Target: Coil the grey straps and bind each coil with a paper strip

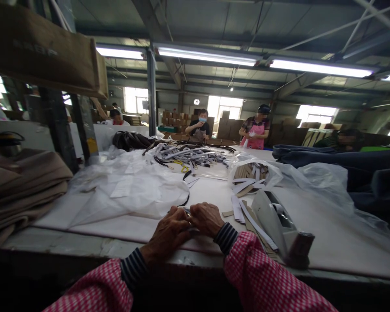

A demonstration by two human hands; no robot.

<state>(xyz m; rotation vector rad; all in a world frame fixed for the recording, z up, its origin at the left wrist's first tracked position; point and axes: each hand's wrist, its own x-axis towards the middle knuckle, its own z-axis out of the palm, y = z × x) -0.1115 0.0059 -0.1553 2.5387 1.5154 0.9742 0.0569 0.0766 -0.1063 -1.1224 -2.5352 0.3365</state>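
My left hand point(170, 229) and my right hand point(206, 219) meet at the table's near edge, fingers closed and touching. Between them shows a bit of a narrow grey piece point(183, 209) with a metallic glint; my fingers hide most of it. A thin black cord point(187, 197) curves along the table just beyond my hands. Thin, crumpled white plastic sheeting point(133, 186) lies to the left. Right of my right hand are loose white and tan strips point(237, 210) and a grey tape dispenser point(274, 221).
Beyond my hands lies a heap of grey straps point(191, 154) with metal clips. A clear bag point(242, 162) holds cut strips. Folded brown fabric point(22, 186) is at left, dark blue fabric point(328, 160) at right. Two people point(199, 128) point(255, 130) stand across the table.
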